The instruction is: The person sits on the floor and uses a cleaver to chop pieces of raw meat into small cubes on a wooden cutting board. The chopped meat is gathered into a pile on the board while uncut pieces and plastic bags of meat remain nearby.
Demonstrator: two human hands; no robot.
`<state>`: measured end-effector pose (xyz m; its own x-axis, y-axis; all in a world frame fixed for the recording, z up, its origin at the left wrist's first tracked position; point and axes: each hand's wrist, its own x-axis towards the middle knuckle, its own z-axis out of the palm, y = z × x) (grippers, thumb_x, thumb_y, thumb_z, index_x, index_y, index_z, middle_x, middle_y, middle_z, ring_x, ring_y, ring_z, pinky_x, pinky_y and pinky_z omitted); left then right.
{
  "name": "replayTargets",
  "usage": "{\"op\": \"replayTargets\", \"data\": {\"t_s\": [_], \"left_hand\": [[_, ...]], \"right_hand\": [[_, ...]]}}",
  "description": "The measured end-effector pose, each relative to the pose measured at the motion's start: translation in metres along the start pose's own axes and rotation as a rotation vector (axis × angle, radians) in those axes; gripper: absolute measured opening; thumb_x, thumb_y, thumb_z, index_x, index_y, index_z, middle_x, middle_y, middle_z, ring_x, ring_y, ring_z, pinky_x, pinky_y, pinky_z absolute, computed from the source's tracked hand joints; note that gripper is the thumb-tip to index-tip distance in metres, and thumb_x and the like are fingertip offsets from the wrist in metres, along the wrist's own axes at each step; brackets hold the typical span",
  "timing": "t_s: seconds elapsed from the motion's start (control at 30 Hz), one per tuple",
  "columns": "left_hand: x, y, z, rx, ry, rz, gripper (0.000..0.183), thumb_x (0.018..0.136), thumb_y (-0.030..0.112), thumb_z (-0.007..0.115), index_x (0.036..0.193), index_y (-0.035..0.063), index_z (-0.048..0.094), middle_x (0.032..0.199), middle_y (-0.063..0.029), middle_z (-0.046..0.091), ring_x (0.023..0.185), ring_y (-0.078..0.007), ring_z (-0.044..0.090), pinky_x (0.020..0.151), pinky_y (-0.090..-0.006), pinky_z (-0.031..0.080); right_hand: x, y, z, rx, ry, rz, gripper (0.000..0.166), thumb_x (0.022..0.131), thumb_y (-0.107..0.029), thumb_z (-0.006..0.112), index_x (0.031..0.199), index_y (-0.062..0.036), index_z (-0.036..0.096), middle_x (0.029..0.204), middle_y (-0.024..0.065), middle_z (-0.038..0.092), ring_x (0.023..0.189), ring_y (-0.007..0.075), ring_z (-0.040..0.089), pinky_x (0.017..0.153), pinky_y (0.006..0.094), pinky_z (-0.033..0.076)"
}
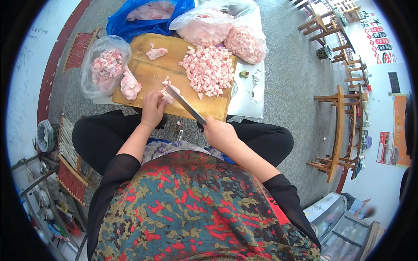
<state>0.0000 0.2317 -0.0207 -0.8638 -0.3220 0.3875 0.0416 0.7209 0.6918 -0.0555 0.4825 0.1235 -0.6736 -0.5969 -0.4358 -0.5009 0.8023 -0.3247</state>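
My right hand (221, 132) grips the handle of a long-bladed knife (186, 105), its blade slanting up and left across the wooden cutting board (156, 71). The tip end of the blade lies over a piece of pale pink fatty meat (167, 97). On that piece's near side, the fingers of my left hand (152, 109) pinch its edge. A heap of diced fatty meat (210, 70) covers the board's right part. One larger chunk (130, 85) rests at the left edge, and a smaller scrap (156, 53) lies farther back.
Clear bags of meat stand left (106, 67) and back right (245, 44), with a blue plastic bag (147, 19) behind the board. A woven folding stool (81, 49) is at left. Wooden benches (338, 133) line the right. Someone sits by a glass-topped freezer (329, 212).
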Motion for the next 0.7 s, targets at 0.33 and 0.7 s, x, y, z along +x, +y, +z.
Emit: {"op": "replayTargets", "data": {"t_s": [0.33, 0.7], "left_hand": [[0.004, 0.012, -0.001, -0.036, -0.018, 0.042, 0.016, 0.081, 0.001, 0.066, 0.096, 0.0031, 0.063, 0.101, -0.0138, 0.063, 0.097, -0.0364, 0.057, 0.086, -0.0437, 0.045], [0.009, 0.017, -0.004, 0.008, -0.060, 0.053, 0.016, 0.075, 0.006, 0.067, 0.090, 0.0028, 0.061, 0.096, -0.0155, 0.058, 0.094, -0.0382, 0.053, 0.084, -0.0461, 0.044]], "right_hand": [[0.030, -0.017, -0.008, -0.038, -0.133, -0.041, 0.015, 0.091, -0.014, 0.052, 0.095, -0.0002, 0.054, 0.078, 0.0228, 0.068, 0.075, 0.0416, 0.068, 0.068, 0.0524, 0.053], [0.084, -0.031, 0.022, 0.036, 0.005, -0.155, 0.019, 0.084, -0.012, 0.064, 0.097, -0.0012, 0.057, 0.082, 0.0215, 0.070, 0.077, 0.0392, 0.070, 0.067, 0.0478, 0.055]]}}
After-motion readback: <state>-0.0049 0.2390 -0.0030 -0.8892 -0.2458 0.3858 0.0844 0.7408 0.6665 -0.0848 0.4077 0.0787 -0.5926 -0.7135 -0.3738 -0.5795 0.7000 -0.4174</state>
